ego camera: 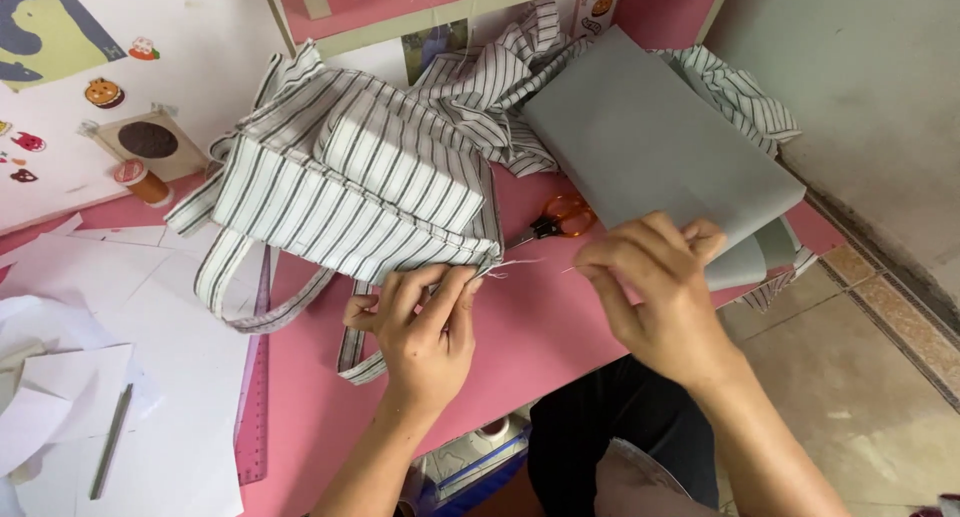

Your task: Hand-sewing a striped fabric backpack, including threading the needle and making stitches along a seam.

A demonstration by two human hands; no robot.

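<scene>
Hand-sewing at a pink tabletop [540, 327], seen from above. Left hand [425, 327] pinching the lower corner of a black-and-white striped fabric bag [350, 182], thumb and fingers clenched on the hem where a white thread [515, 265] comes out. Right hand [660, 287] just beside it, fingertips pressed together on what looks like a thin needle [568, 270] at the far end of that thread; needle too small to make out clearly. Hands close together but apart, thread stretched between them.

Bag lying flat on the pink surface, near the middle of the table, its striped strap [240, 297] looping down toward the near edge. Orange-handled scissors [555, 219] resting right behind the hands, partly tucked under the bag's edge. Folded grey cloth [650, 147] at the right, lying over more crumpled striped fabric [735, 92]. White paper sheets [150, 377] spread over the left side, with a translucent pink ruler [255, 397] along their edge and a slim grey pencil [110, 442] on top. Brown thread spool [143, 182] farther back at the left. Tiled floor [860, 377] below at the right.
</scene>
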